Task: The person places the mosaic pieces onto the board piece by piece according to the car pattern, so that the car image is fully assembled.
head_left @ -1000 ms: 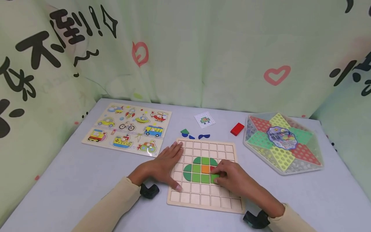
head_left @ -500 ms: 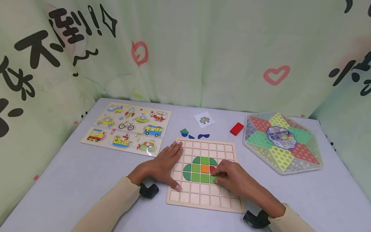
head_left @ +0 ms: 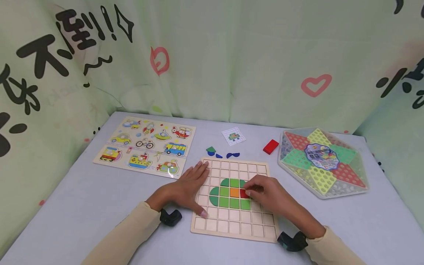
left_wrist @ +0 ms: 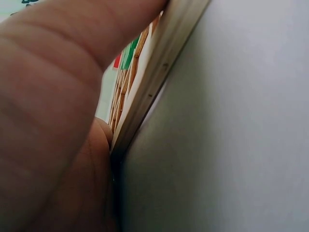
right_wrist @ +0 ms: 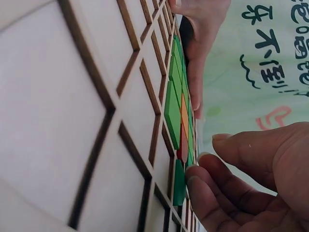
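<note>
A square wooden grid board (head_left: pixel 232 226) carries a cluster of light green tiles (head_left: pixel 234 203), an orange tile (head_left: pixel 234 192), a red piece (head_left: pixel 244 193) and rounded dark green pieces (head_left: pixel 214 200). My left hand (head_left: pixel 185 189) rests with spread fingers along the board's left edge. Its thumb lies over the wooden rim in the left wrist view. My right hand (head_left: pixel 269 193) is over the right side of the cluster, fingers bent loosely, nothing held between them. In the right wrist view, a fingertip is right at a dark green piece (right_wrist: pixel 179 183) beside the red one.
Small loose blue pieces (head_left: pixel 233 155) and a green one (head_left: pixel 211 149) lie behind the board, near a pattern card (head_left: pixel 233 136). A vehicle puzzle (head_left: pixel 145 147) is at the left. A red block (head_left: pixel 271 147) and a hexagonal Chinese checkers box (head_left: pixel 322 162) are at the right.
My right hand has shifted slightly up and away from the red piece, so the red piece and the lower right green tile now show more fully. My left hand has stayed still.
</note>
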Motion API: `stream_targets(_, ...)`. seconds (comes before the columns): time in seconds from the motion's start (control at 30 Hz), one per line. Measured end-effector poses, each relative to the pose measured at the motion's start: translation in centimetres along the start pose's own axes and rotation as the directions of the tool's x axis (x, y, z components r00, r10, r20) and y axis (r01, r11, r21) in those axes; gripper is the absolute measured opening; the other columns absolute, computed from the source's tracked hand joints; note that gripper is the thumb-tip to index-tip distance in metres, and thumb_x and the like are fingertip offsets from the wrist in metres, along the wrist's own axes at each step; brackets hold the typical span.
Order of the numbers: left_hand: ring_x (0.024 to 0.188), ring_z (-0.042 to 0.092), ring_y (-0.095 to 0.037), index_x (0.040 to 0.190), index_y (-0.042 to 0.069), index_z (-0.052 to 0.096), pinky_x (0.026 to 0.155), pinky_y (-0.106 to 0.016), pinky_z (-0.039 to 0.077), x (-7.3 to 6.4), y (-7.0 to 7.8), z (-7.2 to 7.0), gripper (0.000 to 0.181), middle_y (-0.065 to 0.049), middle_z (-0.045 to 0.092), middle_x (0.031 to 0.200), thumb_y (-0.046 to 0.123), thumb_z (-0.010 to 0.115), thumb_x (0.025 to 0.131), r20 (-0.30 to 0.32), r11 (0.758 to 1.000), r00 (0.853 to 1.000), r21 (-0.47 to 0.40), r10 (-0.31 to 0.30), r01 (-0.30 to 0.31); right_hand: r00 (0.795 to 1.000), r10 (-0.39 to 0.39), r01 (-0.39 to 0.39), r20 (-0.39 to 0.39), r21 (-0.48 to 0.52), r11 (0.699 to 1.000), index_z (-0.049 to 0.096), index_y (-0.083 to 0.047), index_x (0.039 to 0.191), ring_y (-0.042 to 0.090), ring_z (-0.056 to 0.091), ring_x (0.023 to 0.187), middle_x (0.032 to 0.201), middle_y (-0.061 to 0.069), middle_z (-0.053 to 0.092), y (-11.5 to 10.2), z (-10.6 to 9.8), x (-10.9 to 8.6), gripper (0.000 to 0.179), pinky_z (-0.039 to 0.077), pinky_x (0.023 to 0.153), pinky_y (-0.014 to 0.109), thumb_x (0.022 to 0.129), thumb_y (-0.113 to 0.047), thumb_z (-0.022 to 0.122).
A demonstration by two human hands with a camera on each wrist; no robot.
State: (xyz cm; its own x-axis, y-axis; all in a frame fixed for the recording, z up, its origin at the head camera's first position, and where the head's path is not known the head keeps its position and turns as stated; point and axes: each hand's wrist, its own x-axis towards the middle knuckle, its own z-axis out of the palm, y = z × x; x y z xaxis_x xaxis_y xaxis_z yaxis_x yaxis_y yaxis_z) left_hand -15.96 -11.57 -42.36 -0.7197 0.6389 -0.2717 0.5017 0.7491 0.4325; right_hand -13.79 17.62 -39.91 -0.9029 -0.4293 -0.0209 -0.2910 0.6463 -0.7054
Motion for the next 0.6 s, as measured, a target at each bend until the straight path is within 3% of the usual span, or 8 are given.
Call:
stream_targets(0.23, 0.146, -0.017, -0.022, 0.156, 0.005, 0.008, 0.116, -0.042, -0.005, 0.0, 0.0, 0.0, 0.13, -0.007, -0.009, 0.163, 0.069, 0.076, 0.065, -0.006, 1.0, 1.0, -0.004, 0.001, -0.001, 0.995, -0.056, 0.055, 0.078, 0.011, 0.998, 0.073, -0.012, 0.101, 0.013, 0.06, 0.085, 0.096, -0.005, 0.065, 0.0, -0.2, 0.5, 0.018, 0.053, 0.078, 0.027, 0.089, 0.0, 0.067)
stream_targets(0.43, 0.145, -0.017, -0.022, 0.156, 0.006, 0.007, 0.116, -0.041, -0.005, -0.1, 0.2, -0.1, 0.13, -0.006, -0.01, 0.162, 0.068, 0.076, 0.066, -0.003, 1.0, 1.0, 0.001, -0.007, 0.007, 0.999, -0.013, 0.012, 0.047, 0.029, 1.0, 0.072, -0.01, 0.105, 0.013, 0.06, 0.086, 0.099, -0.003, 0.067, 0.0, -0.2, 1.6, 0.014, 0.053, 0.078, 0.026, 0.092, -0.007, 0.067)
stream_targets(0.6, 0.145, -0.018, -0.021, 0.156, 0.006, 0.007, 0.116, -0.041, -0.005, 0.0, 0.1, 0.0, 0.13, -0.006, -0.01, 0.163, 0.068, 0.076, 0.065, -0.004, 1.0, 1.0, -0.003, -0.009, 0.009, 1.0, -0.023, 0.023, 0.003, 0.071, 0.997, 0.071, -0.008, 0.108, 0.016, 0.059, 0.084, 0.1, 0.0, 0.068, 0.2, -0.3, 3.5, 0.016, 0.053, 0.074, 0.027, 0.094, -0.013, 0.066)
